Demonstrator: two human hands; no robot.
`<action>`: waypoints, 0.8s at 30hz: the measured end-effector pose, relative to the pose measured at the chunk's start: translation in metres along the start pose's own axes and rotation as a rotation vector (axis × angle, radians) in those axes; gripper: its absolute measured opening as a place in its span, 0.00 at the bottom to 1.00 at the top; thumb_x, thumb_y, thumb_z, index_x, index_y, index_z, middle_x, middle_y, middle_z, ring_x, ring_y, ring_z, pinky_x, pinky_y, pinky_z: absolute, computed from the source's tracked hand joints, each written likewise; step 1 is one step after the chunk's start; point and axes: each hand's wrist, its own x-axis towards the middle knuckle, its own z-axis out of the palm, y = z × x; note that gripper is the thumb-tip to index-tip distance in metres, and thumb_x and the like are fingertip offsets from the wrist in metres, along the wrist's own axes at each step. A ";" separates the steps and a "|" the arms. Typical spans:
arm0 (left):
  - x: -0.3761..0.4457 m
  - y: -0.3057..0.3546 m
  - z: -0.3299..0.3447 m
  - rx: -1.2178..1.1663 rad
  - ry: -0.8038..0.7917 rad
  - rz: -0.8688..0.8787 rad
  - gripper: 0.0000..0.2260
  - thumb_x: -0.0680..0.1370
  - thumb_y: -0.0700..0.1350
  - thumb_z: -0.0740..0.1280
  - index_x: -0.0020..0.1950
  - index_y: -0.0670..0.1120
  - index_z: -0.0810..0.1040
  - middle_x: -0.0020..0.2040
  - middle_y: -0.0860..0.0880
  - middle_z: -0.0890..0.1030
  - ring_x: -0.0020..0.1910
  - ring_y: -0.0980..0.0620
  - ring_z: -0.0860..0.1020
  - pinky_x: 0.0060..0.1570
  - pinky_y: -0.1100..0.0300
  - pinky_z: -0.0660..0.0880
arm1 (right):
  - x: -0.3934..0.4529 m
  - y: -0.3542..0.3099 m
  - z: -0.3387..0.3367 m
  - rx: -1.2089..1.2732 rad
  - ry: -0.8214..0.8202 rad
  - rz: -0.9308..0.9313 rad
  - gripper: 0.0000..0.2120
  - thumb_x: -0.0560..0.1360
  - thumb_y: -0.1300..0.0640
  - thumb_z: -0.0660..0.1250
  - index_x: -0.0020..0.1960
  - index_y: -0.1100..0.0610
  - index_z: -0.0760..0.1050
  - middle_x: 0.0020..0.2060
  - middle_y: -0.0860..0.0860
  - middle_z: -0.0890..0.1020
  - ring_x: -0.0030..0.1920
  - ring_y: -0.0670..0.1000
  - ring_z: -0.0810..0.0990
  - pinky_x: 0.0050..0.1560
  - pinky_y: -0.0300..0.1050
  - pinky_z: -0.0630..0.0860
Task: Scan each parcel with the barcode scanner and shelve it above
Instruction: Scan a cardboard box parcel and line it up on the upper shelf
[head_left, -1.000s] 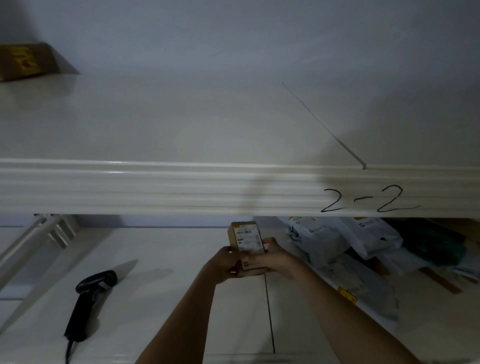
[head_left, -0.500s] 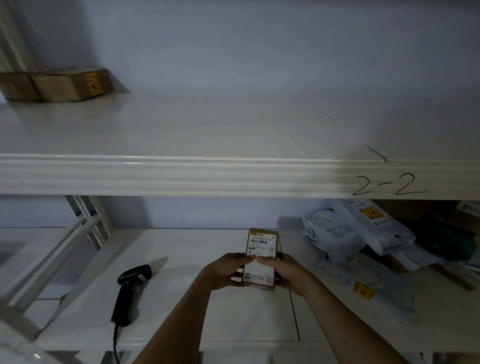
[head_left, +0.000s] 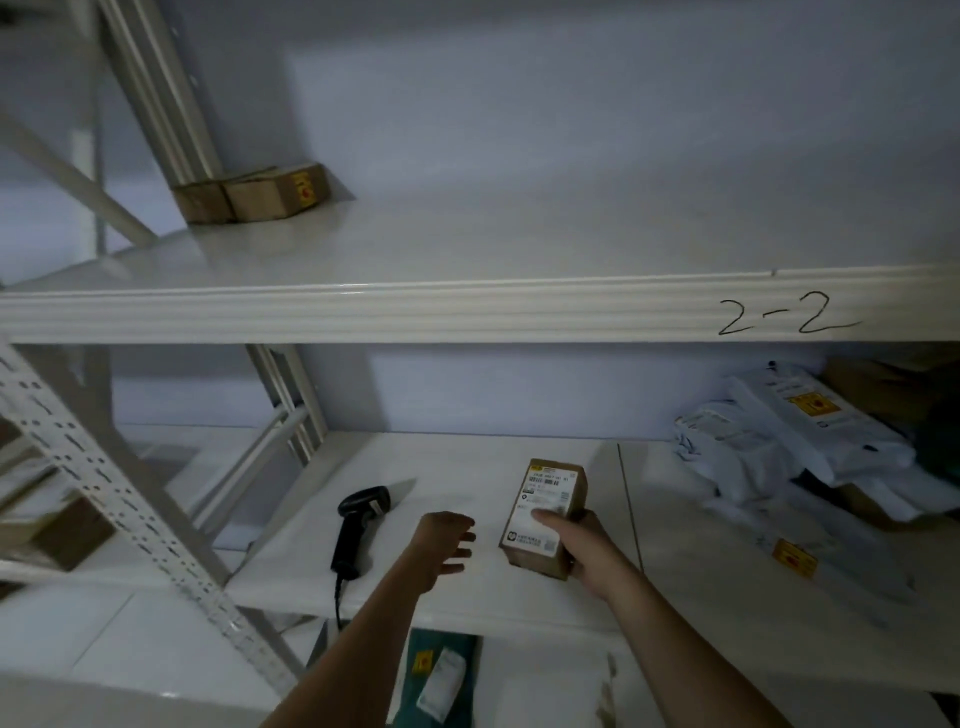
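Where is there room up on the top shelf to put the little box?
The upper shelf is bare from the two brown boxes in its back left corner rightward, past the "2-2" mark. The lower shelf's right end is crowded with white mailer bags; the scanner lies left.

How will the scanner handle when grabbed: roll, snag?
The scanner lies on its side, pistol-shaped, so it probably won't roll. Its cord trails off the shelf edge and may drag. Hard-looking shell: likely rigid.
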 end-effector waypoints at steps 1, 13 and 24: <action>0.000 -0.005 -0.010 -0.004 0.034 -0.005 0.09 0.80 0.43 0.64 0.57 0.40 0.79 0.51 0.42 0.81 0.48 0.44 0.78 0.55 0.49 0.76 | 0.001 0.004 0.009 0.007 0.007 0.010 0.22 0.74 0.61 0.74 0.67 0.59 0.76 0.58 0.59 0.84 0.55 0.59 0.85 0.57 0.57 0.81; 0.056 -0.041 -0.154 0.377 0.420 -0.022 0.12 0.77 0.44 0.65 0.57 0.38 0.77 0.49 0.40 0.80 0.47 0.42 0.79 0.44 0.56 0.75 | 0.042 0.033 0.123 -0.083 0.080 0.071 0.28 0.72 0.61 0.76 0.70 0.59 0.71 0.60 0.59 0.83 0.52 0.58 0.85 0.44 0.50 0.83; 0.125 -0.057 -0.195 0.208 0.120 -0.123 0.19 0.76 0.39 0.71 0.64 0.32 0.74 0.60 0.34 0.77 0.59 0.37 0.78 0.60 0.46 0.76 | 0.089 0.049 0.182 -0.106 0.198 0.159 0.32 0.74 0.61 0.73 0.72 0.59 0.61 0.64 0.61 0.78 0.58 0.63 0.81 0.60 0.63 0.79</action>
